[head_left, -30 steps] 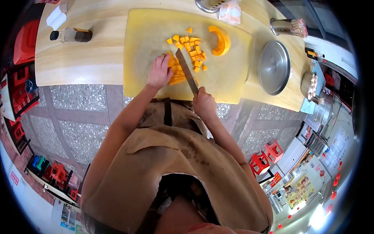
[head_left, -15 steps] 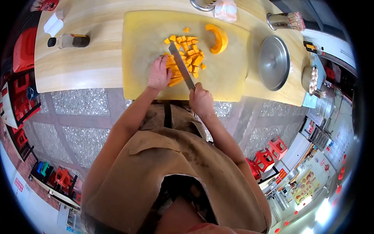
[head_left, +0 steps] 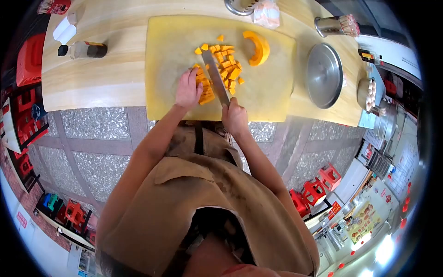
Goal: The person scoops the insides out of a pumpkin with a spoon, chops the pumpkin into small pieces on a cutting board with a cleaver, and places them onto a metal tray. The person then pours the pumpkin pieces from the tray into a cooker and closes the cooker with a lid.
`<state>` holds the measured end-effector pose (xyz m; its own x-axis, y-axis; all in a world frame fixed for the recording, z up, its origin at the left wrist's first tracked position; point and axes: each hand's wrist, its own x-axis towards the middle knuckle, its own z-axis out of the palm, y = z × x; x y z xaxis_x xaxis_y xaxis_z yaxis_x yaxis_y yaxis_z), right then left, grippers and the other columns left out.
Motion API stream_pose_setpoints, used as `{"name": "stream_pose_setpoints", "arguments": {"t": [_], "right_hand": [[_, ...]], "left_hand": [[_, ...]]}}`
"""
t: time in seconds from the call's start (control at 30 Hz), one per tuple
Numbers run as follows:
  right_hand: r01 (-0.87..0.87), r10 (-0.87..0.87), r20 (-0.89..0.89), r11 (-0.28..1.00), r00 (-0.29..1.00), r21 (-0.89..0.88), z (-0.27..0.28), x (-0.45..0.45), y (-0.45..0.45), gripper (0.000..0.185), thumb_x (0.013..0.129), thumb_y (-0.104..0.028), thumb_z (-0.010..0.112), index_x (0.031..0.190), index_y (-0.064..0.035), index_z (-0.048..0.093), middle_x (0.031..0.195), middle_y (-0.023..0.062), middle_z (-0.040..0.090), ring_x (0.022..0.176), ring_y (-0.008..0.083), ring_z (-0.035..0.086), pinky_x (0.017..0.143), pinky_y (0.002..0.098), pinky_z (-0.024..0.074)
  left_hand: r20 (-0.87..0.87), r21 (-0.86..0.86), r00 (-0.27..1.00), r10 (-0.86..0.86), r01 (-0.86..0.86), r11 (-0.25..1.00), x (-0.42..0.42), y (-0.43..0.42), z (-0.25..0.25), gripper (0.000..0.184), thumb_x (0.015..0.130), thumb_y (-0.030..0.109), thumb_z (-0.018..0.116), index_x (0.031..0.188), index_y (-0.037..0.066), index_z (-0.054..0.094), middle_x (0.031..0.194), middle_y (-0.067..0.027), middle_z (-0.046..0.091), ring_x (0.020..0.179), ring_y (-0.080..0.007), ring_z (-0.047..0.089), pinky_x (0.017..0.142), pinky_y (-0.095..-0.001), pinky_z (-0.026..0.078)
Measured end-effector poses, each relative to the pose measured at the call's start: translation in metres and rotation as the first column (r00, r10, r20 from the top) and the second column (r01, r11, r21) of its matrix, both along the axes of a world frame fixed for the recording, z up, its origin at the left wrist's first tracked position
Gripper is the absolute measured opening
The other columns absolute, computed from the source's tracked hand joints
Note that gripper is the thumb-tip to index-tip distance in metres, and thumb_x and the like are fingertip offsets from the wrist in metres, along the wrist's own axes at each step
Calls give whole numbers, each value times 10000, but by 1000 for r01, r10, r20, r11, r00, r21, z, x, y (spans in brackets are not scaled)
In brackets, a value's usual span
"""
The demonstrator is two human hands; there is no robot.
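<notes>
orange cubes (head_left: 235,73) of what's looking like pumpkin are sitting loose around the middle of the yellow cutting board (head_left: 272,92), so i'm guessing a decent share of the chopping is done. left of those cubes, on the same board, a bunch of strips (head_left: 206,97) is lying close together, partly under the left hand (head_left: 188,88), and they're looking only part cut to me. one curved wedge (head_left: 263,49) is lying toward the board's far right, no cubes coming off it, so that one's counting as left over. now the hands: the left one is reaching in over the board's near left part, palm down, fingers bending over the strips with the thumb tucking along the near side; i can't tell how hard they're pressing or gripping. the right hand (head_left: 235,116) is hanging around the board's near edge, fingers wrapping tight round the handle end of the knife (head_left: 217,78), forearm angling in from the right. its blade is slanting up and left over the board, running between strips and cubes, though i'm not seeing whether the edge is touching down. a round metal pan (head_left: 324,76) is sitting right of the board.
</notes>
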<state>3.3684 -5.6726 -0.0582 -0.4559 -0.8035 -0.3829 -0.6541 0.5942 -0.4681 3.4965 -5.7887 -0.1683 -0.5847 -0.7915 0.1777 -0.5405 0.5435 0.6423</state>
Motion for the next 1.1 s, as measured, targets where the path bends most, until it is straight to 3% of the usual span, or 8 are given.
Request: {"name": "stream_pose_setpoints", "arguments": {"t": [0.13,0.27,0.47,0.6,0.7,0.77,0.87,1.1], "right_hand": [[-15,16,-6,992,1000,127,18,15,9,172,831,-162,503,862,-4,442,665,257,598,626,444,600,598,512,499],[-26,30,-15,975,999,219,-11,19,1,191,830,-169,496,892,4,443,694,257,611,650,443,610,610,523,500],[-1,0,10,997,1000,83,-51,17,-12,211,823,-173,523,892,17,463,718,262,607,667,422,614,617,494,505],[-30,28,-24,996,999,-88,-44,5,-7,211,834,-192,529,857,5,455,675,233,606,628,409,610,598,502,496],[7,-7,7,1000,1000,-26,-15,12,-3,191,833,-180,520,842,-4,447,675,232,607,625,414,608,599,499,497],[13,-12,18,1000,1000,-27,0,17,3,172,822,-156,520,831,1,452,670,256,595,628,432,598,597,509,490],[1,-2,32,1000,999,25,11,23,6,149,813,-130,515,820,4,452,667,282,584,632,451,589,596,524,483],[-50,50,5,982,999,183,-16,32,-1,167,825,-155,501,859,-4,436,684,250,611,652,429,615,626,506,503]], "left_hand": [[-40,43,999,11,-9,999,-1,-1,2,549,773,109,592,1266,-6,378,1186,-208,430,1087,-369,432,935,-428,377],[0,-36,999,35,-35,999,-3,-1,-1,550,767,102,596,1262,-7,382,1175,-205,436,1065,-368,442,917,-429,384],[44,-68,999,24,-21,997,-2,1,-14,556,765,113,595,1263,-5,378,1176,-211,434,1061,-371,438,921,-437,375],[52,-41,999,9,-7,999,-3,-2,-9,555,776,117,588,1270,-8,368,1183,-215,431,1070,-377,431,923,-441,373],[30,7,1000,-5,4,1000,4,-2,-3,546,775,105,581,1265,-5,365,1159,-209,441,1066,-381,430,924,-440,372],[-212,54,976,-48,61,997,13,-6,-5,457,757,103,589,1174,9,428,1122,-201,453,1050,-373,440,906,-439,388],[-135,-61,955,-263,256,965,25,-13,-1,323,734,51,595,1030,9,475,1107,-210,450,1038,-381,451,873,-437,410],[-34,-99,936,-350,345,933,22,-21,-6,273,680,41,601,931,34,494,1016,-179,471,946,-366,481,819,-429,433]]}}
